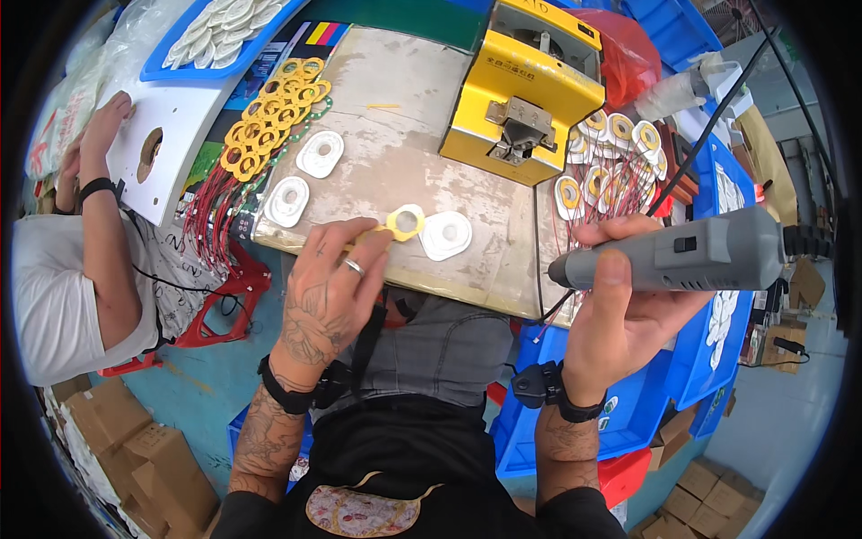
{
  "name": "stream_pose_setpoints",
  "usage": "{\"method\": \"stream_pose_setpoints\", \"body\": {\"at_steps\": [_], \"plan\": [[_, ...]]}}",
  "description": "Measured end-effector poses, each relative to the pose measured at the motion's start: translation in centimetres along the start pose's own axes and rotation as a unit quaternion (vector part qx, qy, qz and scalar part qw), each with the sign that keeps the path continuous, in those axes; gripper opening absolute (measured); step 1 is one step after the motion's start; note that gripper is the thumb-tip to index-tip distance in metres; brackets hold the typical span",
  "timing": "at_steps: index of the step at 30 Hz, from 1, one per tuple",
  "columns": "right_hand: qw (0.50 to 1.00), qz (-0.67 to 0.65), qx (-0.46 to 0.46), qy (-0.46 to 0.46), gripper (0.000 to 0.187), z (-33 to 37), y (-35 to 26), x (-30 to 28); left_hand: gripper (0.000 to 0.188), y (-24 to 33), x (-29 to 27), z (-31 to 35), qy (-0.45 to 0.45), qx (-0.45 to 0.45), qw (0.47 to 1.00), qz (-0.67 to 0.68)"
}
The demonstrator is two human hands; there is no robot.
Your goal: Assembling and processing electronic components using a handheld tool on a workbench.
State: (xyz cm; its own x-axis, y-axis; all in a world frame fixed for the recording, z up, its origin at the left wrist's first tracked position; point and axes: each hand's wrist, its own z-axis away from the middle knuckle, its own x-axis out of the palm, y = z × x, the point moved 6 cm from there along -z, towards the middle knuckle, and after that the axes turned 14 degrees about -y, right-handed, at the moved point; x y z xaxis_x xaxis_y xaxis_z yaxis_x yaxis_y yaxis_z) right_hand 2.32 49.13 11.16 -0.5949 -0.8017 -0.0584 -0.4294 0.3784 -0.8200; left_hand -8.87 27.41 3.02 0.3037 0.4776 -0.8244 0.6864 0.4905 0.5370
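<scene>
Yellow flat ring (405,222) pinched in left hand (330,289), grey rotary tool (669,255) gripped by right hand (620,314)

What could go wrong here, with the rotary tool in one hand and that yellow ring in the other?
1. The left hand pinches the yellow ring in bare fingertips; if the grey rotary tool in the right hand works on it, the tip could slip onto a finger.
2. The ring is held at the board's edge, unclamped, so it may twist or drop.
3. The tool's black cord crosses the wired coil parts and could snag them.
</scene>
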Motion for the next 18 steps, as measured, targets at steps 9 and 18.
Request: {"method": "stream_pose_setpoints", "body": {"at_steps": [9, 18], "plan": [[1.000, 0.006, -0.012, -0.005, 0.082, -0.1, 0.4, 0.2, 0.034, 2.4, 2.5, -1.7, -0.008, 0.067, 0.998, 0.014], [1.000, 0.005, -0.010, -0.008, 0.083, 0.0, 0.4, 0.5, 0.034, 2.2, 2.8, -1.9, -0.018, 0.063, 0.998, 0.012]]}}
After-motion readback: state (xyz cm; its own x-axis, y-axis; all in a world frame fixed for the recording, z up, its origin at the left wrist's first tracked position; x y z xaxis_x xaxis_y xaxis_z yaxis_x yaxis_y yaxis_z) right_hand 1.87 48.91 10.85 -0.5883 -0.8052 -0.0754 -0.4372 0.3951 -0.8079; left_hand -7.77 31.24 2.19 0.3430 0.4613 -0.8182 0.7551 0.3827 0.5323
